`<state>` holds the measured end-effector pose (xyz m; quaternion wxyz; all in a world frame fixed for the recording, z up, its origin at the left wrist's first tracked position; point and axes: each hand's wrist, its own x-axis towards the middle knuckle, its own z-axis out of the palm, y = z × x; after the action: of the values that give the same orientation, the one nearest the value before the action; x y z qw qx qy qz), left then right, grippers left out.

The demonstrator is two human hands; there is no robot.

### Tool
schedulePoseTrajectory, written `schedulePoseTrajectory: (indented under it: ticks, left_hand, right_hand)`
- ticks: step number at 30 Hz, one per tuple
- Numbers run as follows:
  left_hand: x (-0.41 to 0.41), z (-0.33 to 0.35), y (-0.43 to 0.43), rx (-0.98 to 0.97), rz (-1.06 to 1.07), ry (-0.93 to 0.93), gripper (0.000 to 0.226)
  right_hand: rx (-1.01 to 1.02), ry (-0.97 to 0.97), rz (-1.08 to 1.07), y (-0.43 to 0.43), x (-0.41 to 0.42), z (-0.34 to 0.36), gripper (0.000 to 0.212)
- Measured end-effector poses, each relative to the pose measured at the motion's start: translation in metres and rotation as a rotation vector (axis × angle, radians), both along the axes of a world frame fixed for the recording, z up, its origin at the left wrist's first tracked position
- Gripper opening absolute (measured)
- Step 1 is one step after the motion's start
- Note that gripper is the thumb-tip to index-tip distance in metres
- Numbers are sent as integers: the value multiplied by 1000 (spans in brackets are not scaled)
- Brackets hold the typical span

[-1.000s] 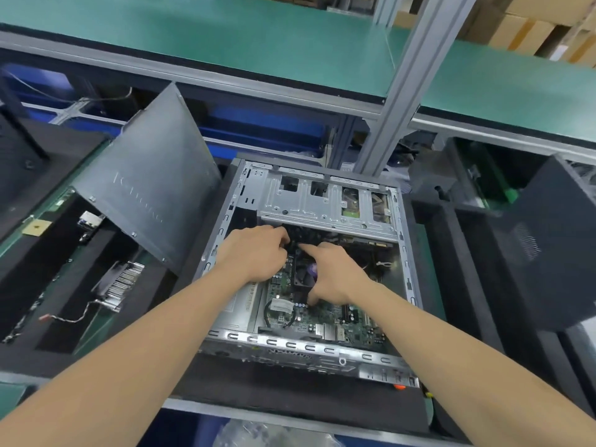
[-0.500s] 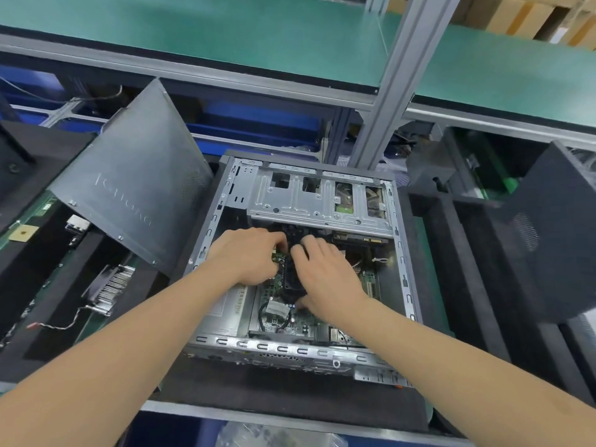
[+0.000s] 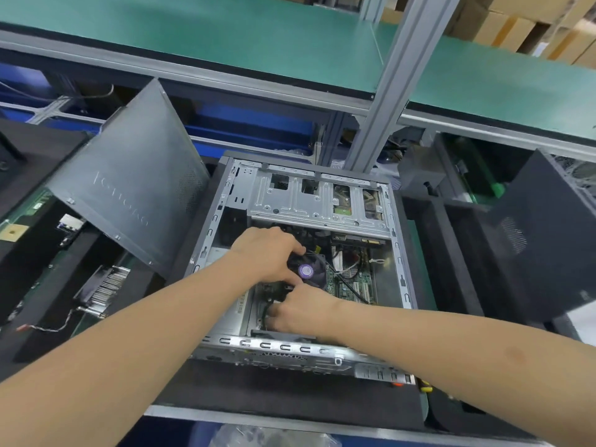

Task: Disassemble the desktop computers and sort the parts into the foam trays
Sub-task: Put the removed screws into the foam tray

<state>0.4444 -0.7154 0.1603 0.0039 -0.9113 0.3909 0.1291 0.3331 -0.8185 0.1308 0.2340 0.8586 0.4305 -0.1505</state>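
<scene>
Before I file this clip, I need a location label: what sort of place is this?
Likely an electronics teardown workshop: an opened desktop computer case, a black foam tray holding a removed heatsink, and a green-matted shelf overhead.

The case (image 3: 309,204) sat at centre.
A side panel (image 3: 129,188) leaned at its left; a second tower (image 3: 548,246) stood right; a fan (image 3: 306,271) sat inside.

Before you: case (image 3: 309,204) of bare sheet metal with a dull silver sheen; side panel (image 3: 129,188) of dark grey painted metal, matt, with a finely perforated patch; fan (image 3: 308,271) of black plastic with a glossy purple label; circuit board (image 3: 361,283), green and lightly glossy. Around you: foam trays (image 3: 274,395), black, matt and coarse; heatsink (image 3: 108,285) with bright metal fins; shelf (image 3: 225,37) topped in smooth matt green; boxes (image 3: 506,24) of brown cardboard.
</scene>
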Motion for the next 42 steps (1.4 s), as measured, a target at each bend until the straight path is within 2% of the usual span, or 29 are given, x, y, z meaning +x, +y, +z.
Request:
schedulePoseTrajectory:
  ticks: [3, 5, 7, 9, 10, 14, 17, 21, 24, 26, 29, 30, 31, 33, 35, 37, 40, 42]
  left_hand:
    - [-2, -2, -8, 39, 3, -40, 79]
    - [-3, -2, -9, 49, 7, -63, 73]
    - [-6, -3, -9, 59, 14, -92, 60]
    - [-8, -5, -11, 85, 9, -122, 45]
    - [-8, -4, -11, 91, 6, -127, 45]
    - [-7, -7, -8, 67, -15, -143, 62]
    - [-9, -6, -9, 73, -23, -145, 58]
    - [-7, -4, -7, 59, -5, -115, 42]
    - [-7, -1, -7, 67, -17, -70, 46]
    - [-9, 4, -5, -6, 26, 1, 48]
    - [-11, 16, 6, -350, 146, 121, 30]
    - [-12, 21, 12, -404, 146, 178, 32]
    - [-13, 27, 19, -385, 109, 239, 37]
    - [-19, 32, 32, -194, -32, 305, 47]
    - [-28, 28, 35, -42, -133, 228, 52]
    - [-41, 22, 31, -84, -95, 126, 52]
    - [-51, 13, 26, -144, -62, 13, 36]
    - [-50, 10, 30, -130, -66, -2, 15]
  right_hand:
    - [-24, 16, -13, -2, 4, -7, 30]
    - [46, 12, 10, -5, 7, -3, 27]
    - [139, 43, 43, -6, 8, 3, 27]
    - [253, -19, 40, -5, 6, 6, 36]
    - [312, -38, 23, -5, 5, 6, 37]
    - [186, 190, -101, -5, 11, 5, 20]
    - [166, 140, -114, -1, 10, 9, 21]
    - [295, 217, -108, -9, 16, 24, 13]
    - [470, 337, -115, -26, 23, 45, 17]
    - [603, 424, -209, -34, 22, 50, 17]
    - [819, 403, -427, -48, 14, 46, 20]
    - [893, 395, -520, -53, 11, 42, 20]
    - [960, 401, -615, -57, 9, 40, 19]
    - [1079, 451, -796, -61, 7, 35, 16]
    - [1218, 538, -991, -60, 6, 32, 15]
    - [1331, 613, -1127, -56, 5, 31, 16]
    - [1448, 743, -1282, -54, 1, 29, 17]
    - [1377, 654, -1381, -61, -3, 32, 13]
